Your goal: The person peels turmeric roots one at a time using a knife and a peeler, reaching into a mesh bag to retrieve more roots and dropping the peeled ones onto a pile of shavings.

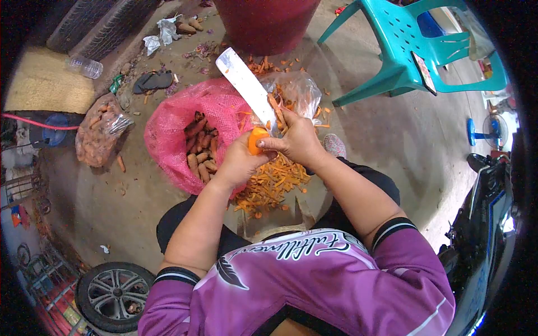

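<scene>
My left hand [242, 159] is closed around a bright orange peeled carrot [258, 140]. My right hand [300, 139] grips a large knife [244, 81], its broad pale blade pointing up and to the left. The right thumb rests against the carrot; the knife's handle is mostly hidden by the fingers. An orange-brown strip [275, 111] lies along the blade by the right fingers. Below the hands is a heap of carrot peelings [274, 182]. Beside my left hand stands an open pink mesh sack [162, 131] with several unpeeled carrots [203, 140] inside.
A clear plastic bag [302, 87] lies beyond the hands, near a big red tub [266, 25]. A green plastic chair [392, 47] with a phone on it stands at right. Another bag of carrots [101, 134] sits left. A wheel [115, 294] and a motorcycle [476, 224] flank me.
</scene>
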Available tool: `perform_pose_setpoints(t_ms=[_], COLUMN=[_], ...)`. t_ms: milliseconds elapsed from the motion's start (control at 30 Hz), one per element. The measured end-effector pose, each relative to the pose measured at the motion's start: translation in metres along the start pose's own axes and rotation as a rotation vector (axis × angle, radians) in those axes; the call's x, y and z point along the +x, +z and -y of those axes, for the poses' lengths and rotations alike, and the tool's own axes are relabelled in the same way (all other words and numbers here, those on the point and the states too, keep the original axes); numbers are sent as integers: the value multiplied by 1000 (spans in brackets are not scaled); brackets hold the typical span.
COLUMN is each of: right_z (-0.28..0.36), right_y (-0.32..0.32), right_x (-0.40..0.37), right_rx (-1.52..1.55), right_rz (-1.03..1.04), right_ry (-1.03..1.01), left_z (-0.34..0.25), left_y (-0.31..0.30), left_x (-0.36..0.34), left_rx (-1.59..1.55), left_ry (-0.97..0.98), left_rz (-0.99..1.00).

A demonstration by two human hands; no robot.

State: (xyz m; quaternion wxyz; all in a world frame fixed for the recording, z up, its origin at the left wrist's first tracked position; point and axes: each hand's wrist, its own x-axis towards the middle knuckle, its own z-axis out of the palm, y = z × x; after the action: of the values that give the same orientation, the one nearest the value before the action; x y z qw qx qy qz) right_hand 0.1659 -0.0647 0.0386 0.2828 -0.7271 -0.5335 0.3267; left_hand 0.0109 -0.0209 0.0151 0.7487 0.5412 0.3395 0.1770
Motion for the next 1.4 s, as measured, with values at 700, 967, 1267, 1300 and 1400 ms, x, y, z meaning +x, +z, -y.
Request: perform_pose_setpoints(t_ms=[700,967,1267,1300,1400], right_z=[-17,8,-15,-21,-19], right_y=[-5,-19,-9,-8,-12], right_x=[6,-6,-9,-9,-12], right_rx=[256,-68,7,86,399], right_rz=[88,71,158,165,257], right_ry=[-219,-175,-124,-112,182], left_z=[-15,-29,-24,-13,7], left_y=[-6,2,9,7,1], left_x=[-7,-8,-9,-6,4], left_rx=[125,305,548,375,-50], left_ry=[-54,-53,-131,-218,-413], left_rz=[83,53,81,77,-29])
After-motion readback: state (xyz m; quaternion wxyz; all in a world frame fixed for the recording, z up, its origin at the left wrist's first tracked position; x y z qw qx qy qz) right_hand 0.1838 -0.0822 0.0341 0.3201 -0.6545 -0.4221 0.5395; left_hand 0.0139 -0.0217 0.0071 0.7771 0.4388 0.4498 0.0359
